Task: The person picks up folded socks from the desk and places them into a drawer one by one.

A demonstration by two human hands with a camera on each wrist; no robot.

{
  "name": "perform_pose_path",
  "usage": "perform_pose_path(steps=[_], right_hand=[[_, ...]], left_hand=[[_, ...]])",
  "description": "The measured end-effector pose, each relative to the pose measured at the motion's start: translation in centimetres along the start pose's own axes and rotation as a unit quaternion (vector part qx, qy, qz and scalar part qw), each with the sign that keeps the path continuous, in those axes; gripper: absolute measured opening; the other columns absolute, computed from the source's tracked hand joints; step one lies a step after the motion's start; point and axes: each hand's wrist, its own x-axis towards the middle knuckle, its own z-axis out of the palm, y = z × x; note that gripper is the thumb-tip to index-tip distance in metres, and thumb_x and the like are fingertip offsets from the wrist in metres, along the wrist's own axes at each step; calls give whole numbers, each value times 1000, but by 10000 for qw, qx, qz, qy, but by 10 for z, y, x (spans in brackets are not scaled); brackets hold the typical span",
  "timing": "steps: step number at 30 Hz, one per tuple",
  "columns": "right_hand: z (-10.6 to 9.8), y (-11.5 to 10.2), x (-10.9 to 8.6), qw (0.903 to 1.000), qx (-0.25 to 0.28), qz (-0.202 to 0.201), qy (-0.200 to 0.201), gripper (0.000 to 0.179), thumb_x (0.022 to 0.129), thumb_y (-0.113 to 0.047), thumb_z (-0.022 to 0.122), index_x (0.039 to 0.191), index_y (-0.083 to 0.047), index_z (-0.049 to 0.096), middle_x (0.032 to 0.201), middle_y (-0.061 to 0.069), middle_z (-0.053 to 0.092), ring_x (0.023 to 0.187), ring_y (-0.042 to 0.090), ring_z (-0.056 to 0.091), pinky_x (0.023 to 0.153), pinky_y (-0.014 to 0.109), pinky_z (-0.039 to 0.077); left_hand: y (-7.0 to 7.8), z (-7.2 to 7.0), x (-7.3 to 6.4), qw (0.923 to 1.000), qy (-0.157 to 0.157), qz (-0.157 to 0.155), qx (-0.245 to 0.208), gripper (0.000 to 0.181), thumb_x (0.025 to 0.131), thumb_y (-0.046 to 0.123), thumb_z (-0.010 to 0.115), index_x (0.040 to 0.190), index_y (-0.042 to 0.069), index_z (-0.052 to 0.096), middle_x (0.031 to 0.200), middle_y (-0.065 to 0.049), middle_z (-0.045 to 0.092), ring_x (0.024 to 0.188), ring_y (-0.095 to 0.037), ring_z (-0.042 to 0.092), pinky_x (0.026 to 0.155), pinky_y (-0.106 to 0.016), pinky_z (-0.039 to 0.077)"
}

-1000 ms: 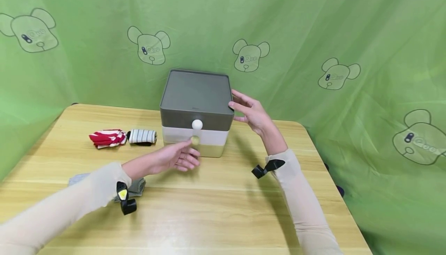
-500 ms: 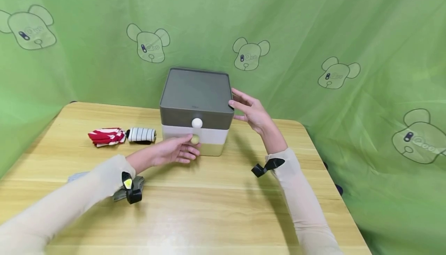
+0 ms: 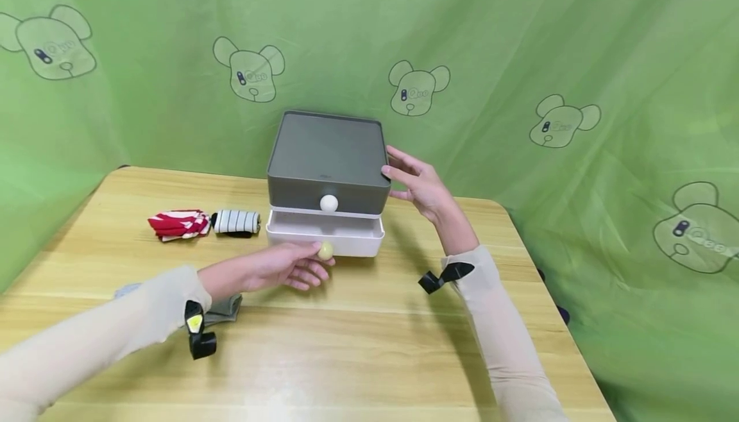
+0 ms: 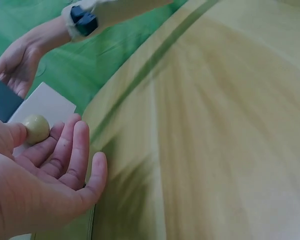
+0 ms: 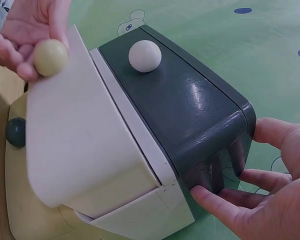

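A drawer box with a dark grey top section stands at the back of the table. Its white middle drawer is pulled part way out, and the inside shows from above. My left hand pinches that drawer's yellow-green round knob between thumb and forefinger, the other fingers loosely spread. Against the right side of the grey section rests my right hand, with its thumb at the top edge. The grey drawer's white knob and the bottom drawer's dark knob are untouched.
Left of the box lie a red-and-white striped cloth bundle and a rolled white cloth with dark stripes. A folded grey cloth is partly hidden under my left forearm, beside a light blue cloth. A green curtain hangs behind the table.
My left hand has taken the yellow-green knob and drawn the white drawer out toward me. My right hand has stayed against the box's side.
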Motion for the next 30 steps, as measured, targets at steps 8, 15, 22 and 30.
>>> perform_pose_path(steps=[8, 15, 22, 30], right_hand=[[0, 1, 0, 10000, 15, 46, 45, 63, 85, -20, 69, 141, -25, 42, 143, 5, 42, 125, 23, 47, 95, 43, 48], [-3, 2, 2, 10000, -30, 42, 61, 63, 84, -22, 70, 141, -26, 43, 142, 5, 42, 125, 22, 46, 95, 43, 48], [-3, 0, 3, 10000, -19, 54, 73, 63, 84, -22, 70, 141, -27, 43, 142, 6, 41, 126, 23, 45, 96, 44, 47], [-1, 0, 2, 9999, -27, 80, 78, 64, 83, -21, 71, 141, -26, 42, 141, 5, 42, 125, 23, 46, 94, 41, 49]], left_hand=[[-7, 17, -24, 9988, 235, -145, 409, 48, 97, 45, 42, 124, 7, 56, 100, -11, 67, 83, -18, 64, 84, -38, 51], [-11, 38, -46, 9973, 381, -261, 580, 51, 96, 47, 43, 124, 7, 57, 90, -7, 69, 76, -15, 64, 78, -36, 53], [-13, 64, -60, 9937, 323, -236, 1052, 40, 96, 42, 47, 110, 11, 67, 87, -6, 69, 75, -16, 65, 74, -35, 54], [-8, 74, -65, 9898, 111, -112, 1418, 36, 96, 40, 48, 104, 13, 70, 85, -7, 69, 77, -18, 66, 75, -36, 53]])
